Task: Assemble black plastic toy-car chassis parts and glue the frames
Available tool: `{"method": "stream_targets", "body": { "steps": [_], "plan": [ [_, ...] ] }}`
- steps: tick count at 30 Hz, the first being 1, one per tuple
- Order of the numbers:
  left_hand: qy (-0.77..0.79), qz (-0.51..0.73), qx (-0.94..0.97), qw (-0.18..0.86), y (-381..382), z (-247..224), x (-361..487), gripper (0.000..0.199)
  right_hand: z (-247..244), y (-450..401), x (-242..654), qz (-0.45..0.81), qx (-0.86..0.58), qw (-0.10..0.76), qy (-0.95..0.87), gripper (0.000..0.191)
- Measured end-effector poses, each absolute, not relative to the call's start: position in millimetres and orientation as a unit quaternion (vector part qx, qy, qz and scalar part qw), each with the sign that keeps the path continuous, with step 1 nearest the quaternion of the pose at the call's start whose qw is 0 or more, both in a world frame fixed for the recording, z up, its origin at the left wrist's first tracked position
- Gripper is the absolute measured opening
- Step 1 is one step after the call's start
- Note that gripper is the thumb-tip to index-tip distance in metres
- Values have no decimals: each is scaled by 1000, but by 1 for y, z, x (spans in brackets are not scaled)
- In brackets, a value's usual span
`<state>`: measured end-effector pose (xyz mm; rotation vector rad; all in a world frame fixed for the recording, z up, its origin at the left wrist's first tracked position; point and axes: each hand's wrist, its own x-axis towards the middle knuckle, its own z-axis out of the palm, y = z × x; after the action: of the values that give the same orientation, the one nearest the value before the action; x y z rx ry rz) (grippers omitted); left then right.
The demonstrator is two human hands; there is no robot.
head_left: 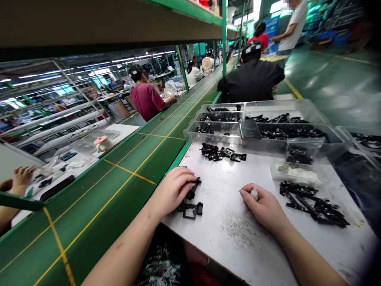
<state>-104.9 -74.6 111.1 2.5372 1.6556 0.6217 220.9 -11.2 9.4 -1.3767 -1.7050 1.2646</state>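
Observation:
My left hand (175, 190) is at the left edge of the white table (217, 198), its fingers closed on a black plastic part (193, 190). Just below it another black part with a square opening (189, 210) lies near the table's edge. My right hand (263, 204) is over the middle of the table, closed around a small whitish object (254, 193), mostly hidden by the fingers. A loose pile of black parts (222, 152) lies beyond the hands, and a larger pile (315, 204) lies to the right.
Clear divided bins (268, 147) of black parts stand at the back, a phone (250, 129) on their rim. A small clear box (297, 174) sits in front. A green conveyor (119, 190) runs along the left. Several people work nearby; another person's hand (22, 178) is far left.

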Motion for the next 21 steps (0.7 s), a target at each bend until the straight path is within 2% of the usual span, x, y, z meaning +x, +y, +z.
{"method": "stream_targets", "body": {
  "steps": [3, 6, 9, 14, 21],
  "plan": [
    [518, 131, 844, 35, 9, 124, -67, 26, 7, -8, 221, 466, -522, 325, -636, 41],
    [558, 44, 828, 23, 90, 115, -46, 50, 9, -7, 219, 465, -516, 335, -637, 40],
    [582, -54, 811, 26, 139, 100, -42, 49, 12, -7, 215, 470, -506, 337, -640, 37],
    [577, -126, 807, 1, 159, 86, -50, 47, 16, -6, 212, 477, -501, 347, -633, 34],
    [552, -115, 826, 9, 152, 89, -53, 46, 14, -6, 211, 478, -506, 350, -627, 34]
  ]
}}
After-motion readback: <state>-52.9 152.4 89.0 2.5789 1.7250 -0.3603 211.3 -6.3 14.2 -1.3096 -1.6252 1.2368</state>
